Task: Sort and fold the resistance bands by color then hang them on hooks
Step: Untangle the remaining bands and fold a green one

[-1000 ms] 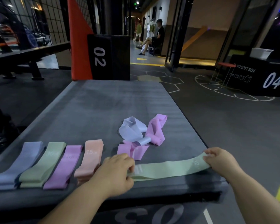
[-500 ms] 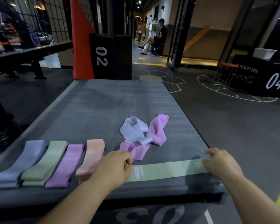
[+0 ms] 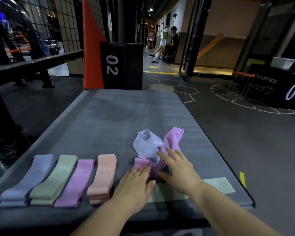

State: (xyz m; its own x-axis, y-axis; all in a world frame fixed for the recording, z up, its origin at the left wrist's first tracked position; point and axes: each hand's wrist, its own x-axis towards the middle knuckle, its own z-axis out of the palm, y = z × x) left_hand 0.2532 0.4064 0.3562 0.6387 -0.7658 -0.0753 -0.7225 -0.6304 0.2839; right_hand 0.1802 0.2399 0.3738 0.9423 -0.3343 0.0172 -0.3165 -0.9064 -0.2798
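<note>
A light green band [image 3: 218, 185] lies flat along the front edge of the grey padded box top [image 3: 119, 120], partly under my forearms. Just beyond it sits a tangle of bands: a pink one [image 3: 173, 139], a pale lilac one [image 3: 146, 143] and a crumpled pink-purple one [image 3: 141, 163]. My left hand [image 3: 134, 184] lies open with fingertips at the crumpled band. My right hand [image 3: 177, 169] is open, fingers spread over the tangle. At the left, folded bands lie in a row: lilac [image 3: 29, 179], green [image 3: 54, 179], pink [image 3: 75, 183], peach [image 3: 103, 178].
A black box marked 02 [image 3: 121, 65] and a red pad [image 3: 92, 53] stand behind the box top. A black box marked 04 [image 3: 279, 89] is at the right. A person sits far back in the corridor [image 3: 169, 45]. A metal bench [image 3: 32, 65] stands at the left.
Both hands have let go of the ends of the green band, which now lies flat. They have moved forward and inward onto the tangled pile of pink and lilac bands.
</note>
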